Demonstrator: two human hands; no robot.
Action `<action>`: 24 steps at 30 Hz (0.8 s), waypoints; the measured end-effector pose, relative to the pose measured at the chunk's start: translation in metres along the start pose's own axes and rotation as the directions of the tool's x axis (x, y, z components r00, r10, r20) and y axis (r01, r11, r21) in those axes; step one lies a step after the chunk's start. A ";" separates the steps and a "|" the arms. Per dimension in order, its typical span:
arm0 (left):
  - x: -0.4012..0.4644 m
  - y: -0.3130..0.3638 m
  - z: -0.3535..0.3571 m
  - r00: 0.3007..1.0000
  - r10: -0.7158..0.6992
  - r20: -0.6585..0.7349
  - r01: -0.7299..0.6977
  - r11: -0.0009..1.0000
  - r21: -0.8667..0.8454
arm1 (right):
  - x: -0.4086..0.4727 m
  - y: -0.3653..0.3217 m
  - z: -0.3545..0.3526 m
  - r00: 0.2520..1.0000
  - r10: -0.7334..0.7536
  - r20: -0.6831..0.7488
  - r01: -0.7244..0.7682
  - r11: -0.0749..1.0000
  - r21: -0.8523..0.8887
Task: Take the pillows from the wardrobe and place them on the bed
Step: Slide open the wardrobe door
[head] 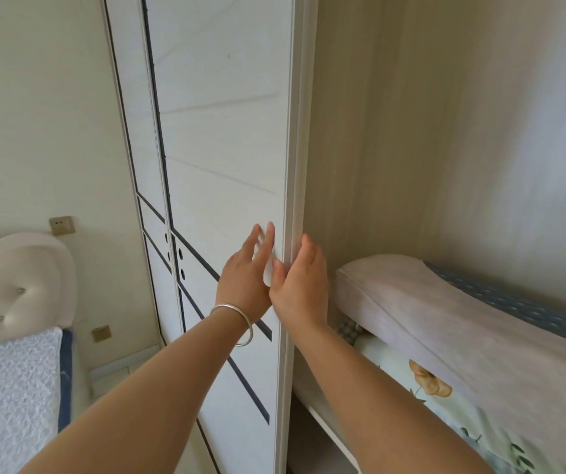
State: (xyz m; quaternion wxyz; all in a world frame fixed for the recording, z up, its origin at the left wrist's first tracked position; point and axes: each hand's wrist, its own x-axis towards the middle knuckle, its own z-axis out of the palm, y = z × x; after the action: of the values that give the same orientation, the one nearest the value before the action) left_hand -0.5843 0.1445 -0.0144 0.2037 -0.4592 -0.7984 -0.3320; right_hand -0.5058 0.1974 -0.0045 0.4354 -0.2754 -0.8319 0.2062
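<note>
The white sliding wardrobe door (227, 138) with dark blue lines stands in the middle. My left hand (247, 271), with a silver bangle on the wrist, lies flat on the door's face near its right edge, fingers apart. My right hand (302, 285) is wrapped around that door edge (292, 200). To the right the wardrobe is open: a pale pink pillow (428, 313) lies on a shelf on top of a floral pillow or quilt (445, 398). The bed (8, 388) with a white textured cover is at lower left.
A white tufted headboard (15, 285) stands at the left against the wall, with two wall sockets (62, 226) near it. A blue patterned fabric (514, 302) lies behind the pink pillow. The white shelf edge (329, 436) runs below the pillows.
</note>
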 end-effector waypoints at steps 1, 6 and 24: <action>0.002 -0.002 0.000 1.000 -0.001 -0.004 0.001 1.000 -0.002 | 0.002 -0.001 0.003 1.000 0.004 -0.002 -0.004 1.000 0.000; 0.005 -0.009 0.005 0.999 0.032 -0.016 -0.031 0.999 0.027 | 0.005 -0.003 0.009 0.999 0.016 -0.031 -0.016 1.000 0.008; -0.004 0.066 0.017 0.776 0.553 -0.301 -0.519 0.833 0.192 | -0.006 0.042 -0.051 0.998 -0.006 -0.063 0.013 0.994 0.112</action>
State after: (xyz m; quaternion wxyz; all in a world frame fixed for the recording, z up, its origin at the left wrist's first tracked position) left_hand -0.5259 0.1782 -0.0061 0.4485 -0.5915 -0.6013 -0.2957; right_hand -0.4490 0.2303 -0.0055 0.4769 -0.2528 -0.8063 0.2420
